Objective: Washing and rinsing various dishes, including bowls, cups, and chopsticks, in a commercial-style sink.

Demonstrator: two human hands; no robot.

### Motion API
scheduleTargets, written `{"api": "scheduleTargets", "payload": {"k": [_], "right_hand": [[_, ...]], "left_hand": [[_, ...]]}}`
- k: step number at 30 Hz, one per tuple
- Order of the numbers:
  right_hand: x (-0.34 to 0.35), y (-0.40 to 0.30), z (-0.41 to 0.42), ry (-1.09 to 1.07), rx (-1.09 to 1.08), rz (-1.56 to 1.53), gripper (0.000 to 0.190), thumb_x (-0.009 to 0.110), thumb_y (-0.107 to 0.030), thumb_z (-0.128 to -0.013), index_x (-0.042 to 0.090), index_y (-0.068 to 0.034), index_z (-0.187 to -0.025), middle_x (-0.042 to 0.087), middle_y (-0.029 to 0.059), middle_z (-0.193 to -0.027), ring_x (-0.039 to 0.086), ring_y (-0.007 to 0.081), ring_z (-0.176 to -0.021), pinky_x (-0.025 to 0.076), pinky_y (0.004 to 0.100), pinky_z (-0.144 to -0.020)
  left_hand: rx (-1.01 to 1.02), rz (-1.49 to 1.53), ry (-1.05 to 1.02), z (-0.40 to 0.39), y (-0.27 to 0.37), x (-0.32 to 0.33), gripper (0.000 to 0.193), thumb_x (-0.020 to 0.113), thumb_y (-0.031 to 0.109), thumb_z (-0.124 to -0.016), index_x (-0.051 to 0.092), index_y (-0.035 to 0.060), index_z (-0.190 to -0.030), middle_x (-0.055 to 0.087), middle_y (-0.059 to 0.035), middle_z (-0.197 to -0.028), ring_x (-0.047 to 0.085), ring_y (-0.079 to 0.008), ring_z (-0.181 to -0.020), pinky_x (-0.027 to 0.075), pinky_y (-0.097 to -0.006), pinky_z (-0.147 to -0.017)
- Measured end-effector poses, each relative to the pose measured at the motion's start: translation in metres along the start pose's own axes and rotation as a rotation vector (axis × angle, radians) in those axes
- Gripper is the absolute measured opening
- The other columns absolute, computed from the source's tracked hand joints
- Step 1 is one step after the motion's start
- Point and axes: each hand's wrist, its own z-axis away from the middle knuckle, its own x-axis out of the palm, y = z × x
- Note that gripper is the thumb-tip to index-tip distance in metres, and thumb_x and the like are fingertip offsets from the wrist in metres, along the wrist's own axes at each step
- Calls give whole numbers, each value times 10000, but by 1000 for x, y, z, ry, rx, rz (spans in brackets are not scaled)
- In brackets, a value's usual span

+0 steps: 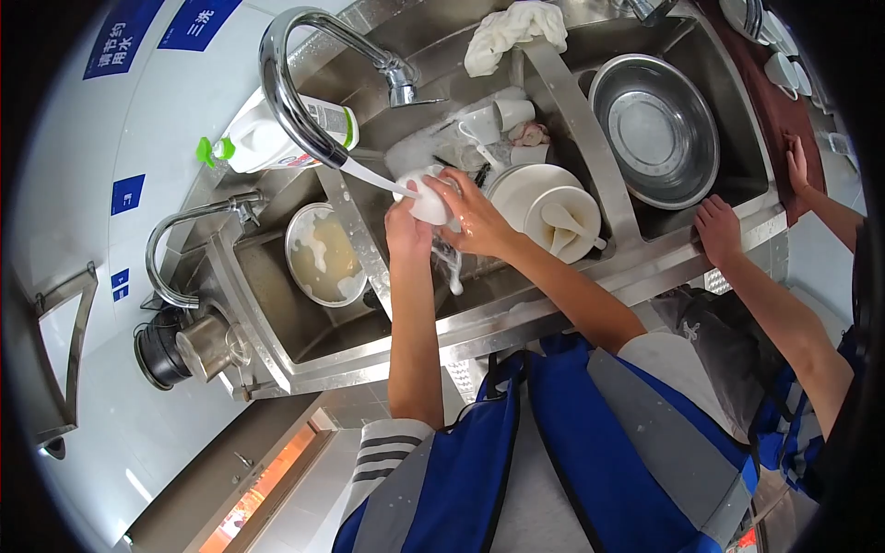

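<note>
Water from a chrome gooseneck faucet (294,97) pours onto a small white cup or bowl (430,204) above the middle steel sink. My left hand (408,225) holds it from the left, and my right hand (473,214) grips its right side with wet fingers. Below and beyond them, suds surround white cups (513,113) in the basin. A white plate (515,181) sits to the right of my hands, beside a white bowl (588,207) with white spoons (563,218) in it. The fingers partly hide the held piece.
A metal basin (655,131) sits in the right sink, and a pot of cloudy, sudsy water (325,256) in the left. A white cloth (517,34) drapes over the divider. A detergent jug (276,131) stands behind. Another person's hand (719,231) rests on the right sink's front edge.
</note>
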Motion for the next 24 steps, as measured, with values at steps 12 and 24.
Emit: {"api": "scheduleTargets", "payload": {"k": [12,24], "right_hand": [[35,52,-85,81,887,-1272,361,514,-428,-925,662,-100,-899,680,75,-806,653,184,-710,514,365,-646],[26,31,-59,-374,166,282,289,600,-297,-801,596,-90,-1002,656,184,-994,616,379,-936,478,459,-802]], "left_hand": [[135,-207,-109,15,17,-8,405,540,298,-951,527,11,-1236,594,-86,-1195,561,-194,-1094,439,-400,-933],[-50,5,-167,-4,-10,-26,444,481,52,-695,507,27,-1138,588,-104,-1065,612,-247,-982,555,-436,-789]]}}
